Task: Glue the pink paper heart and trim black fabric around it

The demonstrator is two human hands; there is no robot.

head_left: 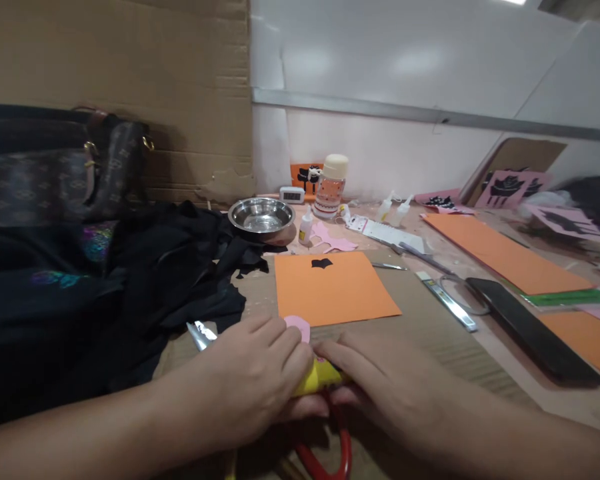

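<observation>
My left hand point(260, 373) and my right hand point(387, 373) meet at the front middle, both with fingers closed around a yellow tube-like object point(313, 381). Most of it is hidden by my fingers. A pink paper piece point(298, 328) shows just behind my left fingers. Past the left hand sticks out a silvery tip point(201, 335); I cannot tell what it belongs to. Red scissor handles point(344, 453) show just below my hands. Beyond them lies an orange paper sheet point(335, 293) with a small black cutout point(322, 263) near its far edge.
Black cloth point(180, 267) and a bag point(55, 167) fill the left. A metal bowl point(261, 217), glue bottle point(305, 228) and drinking bottle point(331, 187) stand behind. On the right lie a utility knife point(447, 301), a black phone-like slab point(533, 330) and more orange paper point(505, 253).
</observation>
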